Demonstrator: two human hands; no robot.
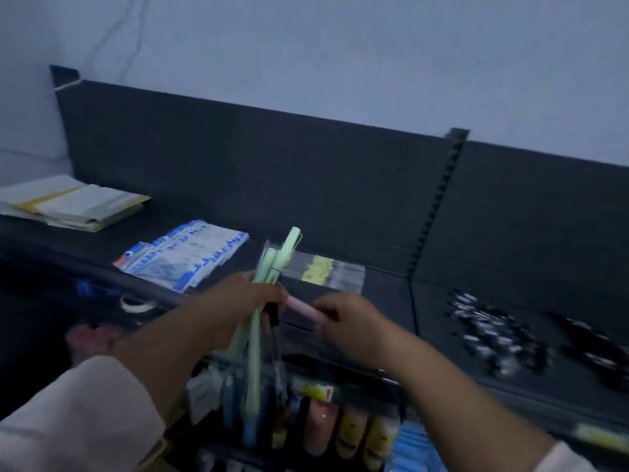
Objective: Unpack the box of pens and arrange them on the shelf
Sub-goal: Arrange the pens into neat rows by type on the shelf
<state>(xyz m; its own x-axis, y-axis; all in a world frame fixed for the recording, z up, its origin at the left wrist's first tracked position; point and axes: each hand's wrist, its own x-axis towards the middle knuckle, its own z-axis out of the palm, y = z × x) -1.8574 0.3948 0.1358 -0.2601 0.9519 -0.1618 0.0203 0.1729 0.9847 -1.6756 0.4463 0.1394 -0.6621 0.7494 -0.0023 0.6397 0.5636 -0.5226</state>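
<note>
My left hand [248, 294] grips a bunch of pale green pens [279, 257] that stand nearly upright over the front edge of the dark shelf [340, 212]. A black pen hangs below the same grip. My right hand [347, 318] pinches a pink pen [303, 308] that lies crosswise, its left end against the bunch. A clear packet with a yellow label [323, 272] lies flat on the shelf just behind the pens. No box is in view.
Blue-and-white packets [190, 257] lie on the shelf to the left, a stack of yellow-edged paper pads [71, 202] farther left. Dark small items [493, 332] cover the shelf section at right. Below hang coloured pens and markers [340, 430].
</note>
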